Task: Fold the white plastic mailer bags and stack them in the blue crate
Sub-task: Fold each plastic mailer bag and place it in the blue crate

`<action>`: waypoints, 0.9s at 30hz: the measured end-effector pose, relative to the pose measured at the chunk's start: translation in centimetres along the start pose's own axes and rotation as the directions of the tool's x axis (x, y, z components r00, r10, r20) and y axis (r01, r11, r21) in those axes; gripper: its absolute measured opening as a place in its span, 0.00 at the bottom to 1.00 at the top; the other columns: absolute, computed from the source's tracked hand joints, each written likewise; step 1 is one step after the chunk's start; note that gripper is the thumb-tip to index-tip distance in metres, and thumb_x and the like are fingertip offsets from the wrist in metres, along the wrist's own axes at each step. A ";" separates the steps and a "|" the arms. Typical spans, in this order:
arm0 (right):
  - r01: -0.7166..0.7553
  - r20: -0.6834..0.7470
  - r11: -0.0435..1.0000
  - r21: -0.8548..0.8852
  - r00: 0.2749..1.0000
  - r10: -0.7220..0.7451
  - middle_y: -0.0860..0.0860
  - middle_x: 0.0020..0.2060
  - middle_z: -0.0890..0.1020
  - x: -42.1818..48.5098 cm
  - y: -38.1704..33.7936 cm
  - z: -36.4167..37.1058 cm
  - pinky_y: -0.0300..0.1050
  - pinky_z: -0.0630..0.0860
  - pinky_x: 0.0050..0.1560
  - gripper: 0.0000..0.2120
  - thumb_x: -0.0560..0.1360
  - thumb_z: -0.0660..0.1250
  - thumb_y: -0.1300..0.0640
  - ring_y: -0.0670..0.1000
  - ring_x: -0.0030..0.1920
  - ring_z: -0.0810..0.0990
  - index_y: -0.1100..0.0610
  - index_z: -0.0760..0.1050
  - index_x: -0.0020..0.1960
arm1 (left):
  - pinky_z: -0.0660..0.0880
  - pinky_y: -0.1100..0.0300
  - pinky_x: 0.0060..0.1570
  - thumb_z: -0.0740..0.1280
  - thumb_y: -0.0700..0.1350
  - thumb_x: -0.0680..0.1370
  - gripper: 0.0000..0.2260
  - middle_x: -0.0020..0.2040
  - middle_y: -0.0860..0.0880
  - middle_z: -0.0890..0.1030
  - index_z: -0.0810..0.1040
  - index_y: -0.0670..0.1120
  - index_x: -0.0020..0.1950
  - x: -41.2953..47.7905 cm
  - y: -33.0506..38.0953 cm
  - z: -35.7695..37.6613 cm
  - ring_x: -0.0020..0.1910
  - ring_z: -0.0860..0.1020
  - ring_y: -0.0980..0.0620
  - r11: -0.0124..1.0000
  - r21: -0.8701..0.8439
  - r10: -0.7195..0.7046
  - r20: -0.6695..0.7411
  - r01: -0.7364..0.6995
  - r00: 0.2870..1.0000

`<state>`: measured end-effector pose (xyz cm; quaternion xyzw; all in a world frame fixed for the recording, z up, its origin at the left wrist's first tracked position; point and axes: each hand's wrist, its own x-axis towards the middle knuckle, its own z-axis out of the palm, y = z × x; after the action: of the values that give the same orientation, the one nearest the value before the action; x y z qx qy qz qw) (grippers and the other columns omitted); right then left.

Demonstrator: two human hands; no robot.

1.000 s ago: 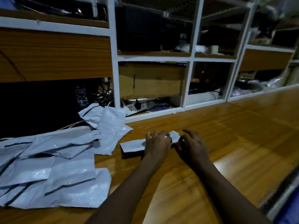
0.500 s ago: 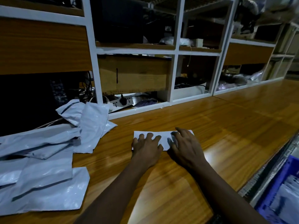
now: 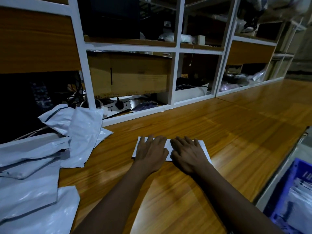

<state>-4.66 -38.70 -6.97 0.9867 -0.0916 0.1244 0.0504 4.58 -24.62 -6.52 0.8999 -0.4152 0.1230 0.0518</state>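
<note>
Head view: left hand (image 3: 150, 152) and right hand (image 3: 187, 154), fingers straight, press the folded mailer bag (image 3: 169, 144) flat on the worktop (image 3: 236, 141), its long axis left-to-right (blue crate (image 3: 290, 174) nearer the right hand).

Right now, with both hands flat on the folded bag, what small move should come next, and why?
Probably pick up the folded mailer bag with the right hand and lift it toward the blue crate at the right. It looks folded and lies flat under both open hands, the left hand on its left part, and the crate holds other bags.
</note>
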 end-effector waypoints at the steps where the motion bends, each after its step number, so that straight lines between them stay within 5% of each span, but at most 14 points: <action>1: -0.024 -0.001 1.000 -0.006 1.000 0.024 0.57 0.75 0.66 0.1 0.0 0.0 0.62 0.59 0.70 0.42 0.71 0.33 0.39 0.63 0.74 0.63 0.58 0.62 0.76 | 0.52 0.43 0.74 0.50 0.53 0.84 0.23 0.77 0.50 0.63 0.58 0.50 0.78 0.2 0.4 0.0 0.75 0.60 0.46 1.000 0.014 -0.006 -0.024 0.007 1.000; 14: -0.067 -0.056 0.994 0.085 0.996 0.072 0.63 0.64 0.78 1.1 0.3 1.8 0.74 0.73 0.57 0.28 0.80 0.49 0.47 0.70 0.63 0.76 0.64 0.74 0.68 | 0.45 0.38 0.75 0.53 0.54 0.85 0.27 0.81 0.48 0.52 0.49 0.48 0.81 1.7 1.5 0.7 0.79 0.51 0.42 0.994 0.062 0.084 0.114 -0.091 0.990; 21: -0.035 -0.037 0.999 0.025 0.999 0.036 0.63 0.64 0.78 1.4 1.2 3.3 0.76 0.73 0.54 0.33 0.84 0.41 0.45 0.70 0.62 0.77 0.63 0.78 0.63 | 0.45 0.41 0.76 0.49 0.53 0.85 0.26 0.82 0.48 0.49 0.47 0.47 0.81 1.7 1.2 1.2 0.80 0.48 0.43 0.996 0.021 0.081 0.169 -0.085 0.982; 27: -0.005 -0.040 0.999 -0.034 0.999 0.003 0.62 0.62 0.80 1.4 1.3 3.1 0.74 0.76 0.50 0.26 0.79 0.52 0.48 0.69 0.59 0.79 0.63 0.80 0.60 | 0.43 0.41 0.77 0.47 0.54 0.85 0.26 0.82 0.48 0.46 0.45 0.47 0.81 1.9 1.2 1.2 0.80 0.46 0.43 0.997 0.000 0.073 0.205 -0.075 0.976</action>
<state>-2.78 -40.56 -9.55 0.9829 -0.0947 0.1425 0.0687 5.09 -26.99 -7.21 0.8918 -0.4512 0.0333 0.0006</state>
